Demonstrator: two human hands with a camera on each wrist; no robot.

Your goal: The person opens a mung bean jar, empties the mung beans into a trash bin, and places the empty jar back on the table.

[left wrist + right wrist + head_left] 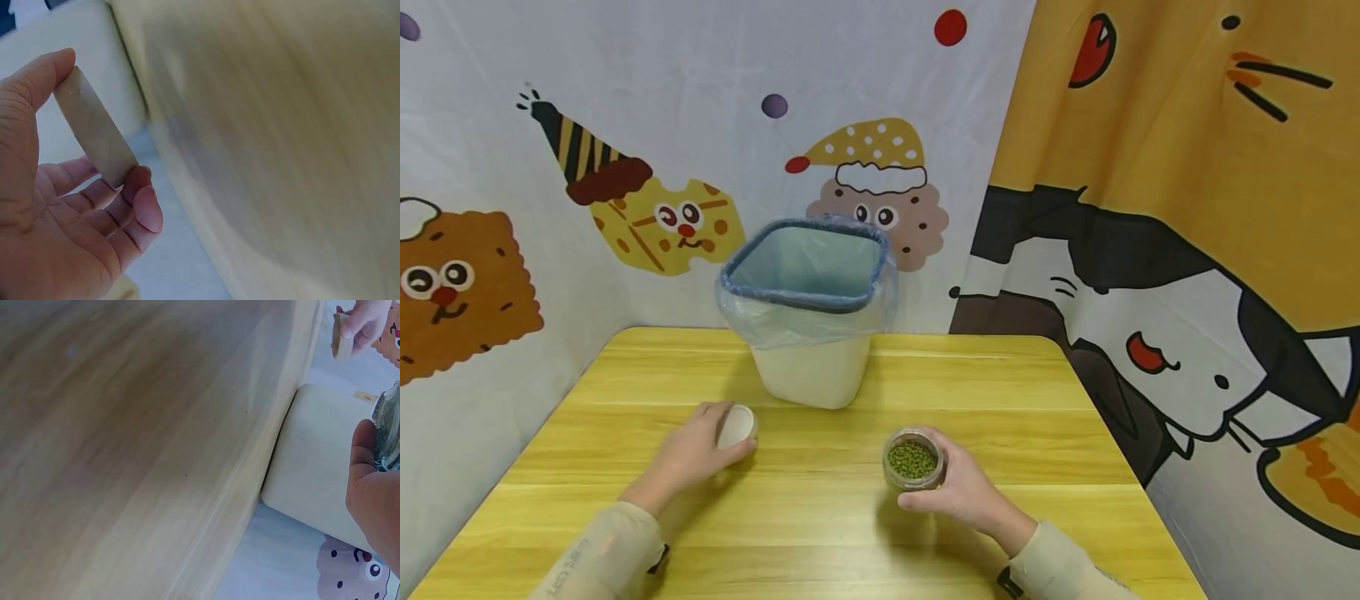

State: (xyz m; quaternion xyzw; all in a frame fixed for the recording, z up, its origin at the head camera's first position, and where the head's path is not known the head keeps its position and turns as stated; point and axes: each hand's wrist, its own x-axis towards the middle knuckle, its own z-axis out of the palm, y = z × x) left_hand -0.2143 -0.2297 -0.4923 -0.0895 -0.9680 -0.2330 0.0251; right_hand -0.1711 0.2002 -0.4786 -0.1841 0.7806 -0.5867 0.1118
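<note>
My left hand (700, 446) grips a round white lid (737, 427) by its rim, a little above the table. In the left wrist view the lid (97, 128) appears edge-on between thumb and fingertips. To the right, my right hand (958, 487) holds an uncapped clear jar (889, 477), its fingers and thumb around the side. Small green beans (913, 459) show through the jar's mouth, which faces the head camera. Only part of the jar (389, 428) enters the right wrist view. Beyond both hands stands a white bin (812, 371) with a blue rim and a translucent bag liner (790, 327).
The yellow wood-grain table (820, 533) lies under both hands. Behind it hangs a white cloth (700, 50) printed with cartoon food, and on the right a yellow cartoon cloth (1150, 142). The bin stands near the table's far edge.
</note>
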